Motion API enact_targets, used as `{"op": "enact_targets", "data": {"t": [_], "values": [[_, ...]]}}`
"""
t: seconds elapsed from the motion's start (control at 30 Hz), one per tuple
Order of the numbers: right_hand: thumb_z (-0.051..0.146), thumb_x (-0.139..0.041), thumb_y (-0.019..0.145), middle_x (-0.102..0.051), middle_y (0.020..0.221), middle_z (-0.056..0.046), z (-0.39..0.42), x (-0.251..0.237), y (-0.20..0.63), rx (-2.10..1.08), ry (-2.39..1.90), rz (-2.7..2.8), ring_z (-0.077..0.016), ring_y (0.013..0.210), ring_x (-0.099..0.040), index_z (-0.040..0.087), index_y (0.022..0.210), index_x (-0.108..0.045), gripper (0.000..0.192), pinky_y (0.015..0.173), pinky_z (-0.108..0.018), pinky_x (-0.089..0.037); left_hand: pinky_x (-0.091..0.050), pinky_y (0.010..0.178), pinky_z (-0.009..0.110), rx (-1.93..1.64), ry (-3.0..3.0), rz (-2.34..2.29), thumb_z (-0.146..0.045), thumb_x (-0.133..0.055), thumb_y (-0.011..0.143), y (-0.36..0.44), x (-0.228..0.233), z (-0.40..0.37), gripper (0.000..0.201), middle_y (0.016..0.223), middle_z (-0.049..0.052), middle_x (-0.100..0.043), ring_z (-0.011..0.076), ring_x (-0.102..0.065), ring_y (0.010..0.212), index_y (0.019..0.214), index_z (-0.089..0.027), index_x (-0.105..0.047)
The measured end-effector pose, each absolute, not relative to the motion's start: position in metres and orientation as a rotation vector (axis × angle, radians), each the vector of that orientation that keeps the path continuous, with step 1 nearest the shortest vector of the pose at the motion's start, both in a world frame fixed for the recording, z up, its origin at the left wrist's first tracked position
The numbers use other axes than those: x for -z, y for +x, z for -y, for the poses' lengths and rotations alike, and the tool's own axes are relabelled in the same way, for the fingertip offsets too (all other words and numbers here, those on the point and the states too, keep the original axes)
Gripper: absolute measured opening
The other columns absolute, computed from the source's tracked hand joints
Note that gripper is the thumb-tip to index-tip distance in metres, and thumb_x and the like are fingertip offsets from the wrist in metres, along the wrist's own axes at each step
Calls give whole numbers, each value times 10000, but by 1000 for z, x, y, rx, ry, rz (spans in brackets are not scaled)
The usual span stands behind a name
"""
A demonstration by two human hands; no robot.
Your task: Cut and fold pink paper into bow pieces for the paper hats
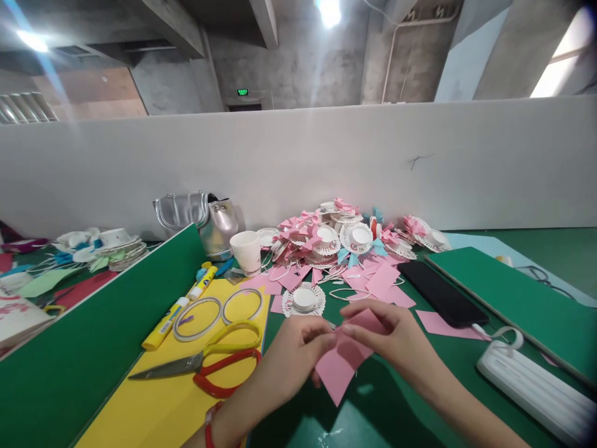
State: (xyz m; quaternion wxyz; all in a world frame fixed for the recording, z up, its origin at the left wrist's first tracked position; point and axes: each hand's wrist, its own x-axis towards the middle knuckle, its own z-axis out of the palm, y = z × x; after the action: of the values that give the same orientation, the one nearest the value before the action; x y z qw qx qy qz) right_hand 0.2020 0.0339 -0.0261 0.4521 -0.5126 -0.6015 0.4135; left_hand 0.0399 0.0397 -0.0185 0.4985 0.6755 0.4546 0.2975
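Note:
My left hand (pixel 291 358) and my right hand (pixel 389 339) both pinch one pink paper square (pixel 342 367) just above the green table (pixel 410 398). The fingertips of the two hands meet at the paper's upper edge, which looks folded. One corner of the sheet points down toward me. A red band circles my left wrist. Just beyond the hands lies a white fringed paper disc (pixel 304 300), with loose pink squares (pixel 380 281) around it.
Scissors (pixel 205 364) with yellow and red handles, two tape rings (pixel 217 314) and glue sticks (pixel 180 308) lie on yellow paper (pixel 153 410) at left. A paper cup (pixel 246 251), a silver bag (pixel 208 221), finished paper pieces (pixel 347 236), a black phone (pixel 441 292), a white power bank (pixel 536 386).

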Motion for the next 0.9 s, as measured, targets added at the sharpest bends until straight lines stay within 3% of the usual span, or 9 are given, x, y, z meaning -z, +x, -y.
{"op": "enact_targets", "data": {"t": [0.1,0.2,0.4,0.63,0.8,0.9], "values": [[198,-592,675,-694,647,-31,-34,31,198,-911,-1257,1660,-188,637,-621,202,623,-687,108,595,-283,-467,-357,543,225,-737,1917,-1111,-181,-468,769,37,16,-37,218,591,-9,-531,141,-484,594,587,-180,-589],[173,-561,669,-691,626,-28,-32,38,192,-831,-1257,1689,-182,610,-619,192,618,-685,135,559,-265,-465,-366,603,245,-758,1992,-1104,-191,-461,777,35,17,-38,205,660,9,-571,158,-489,658,635,-184,-608],[171,-551,642,-658,582,-11,-31,37,189,-853,-1325,1553,-165,580,-596,180,579,-640,110,545,-249,-456,-350,572,219,-794,1834,-1084,-143,-464,741,39,21,-44,182,612,-14,-545,137,-465,617,616,-172,-593],[279,-612,625,-666,626,-31,-38,26,200,-862,-1420,1298,-201,648,-595,189,540,-643,128,628,-287,-450,-311,480,198,-870,1492,-1121,-250,-542,709,33,10,-49,196,523,-32,-467,107,-420,516,538,-155,-546],[338,-622,627,-671,662,-37,-36,27,204,-916,-1459,1200,-218,670,-599,188,576,-649,162,588,-283,-445,-377,505,211,-809,1392,-1010,-233,-553,701,35,6,-42,142,572,-13,-536,113,-519,516,580,-158,-552],[295,-620,637,-665,653,-25,-34,23,207,-908,-1414,1281,-200,668,-598,194,581,-636,117,599,-268,-453,-356,464,213,-798,1465,-1113,-236,-521,731,36,6,-38,208,492,-33,-505,107,-511,434,534,-174,-494]]}}
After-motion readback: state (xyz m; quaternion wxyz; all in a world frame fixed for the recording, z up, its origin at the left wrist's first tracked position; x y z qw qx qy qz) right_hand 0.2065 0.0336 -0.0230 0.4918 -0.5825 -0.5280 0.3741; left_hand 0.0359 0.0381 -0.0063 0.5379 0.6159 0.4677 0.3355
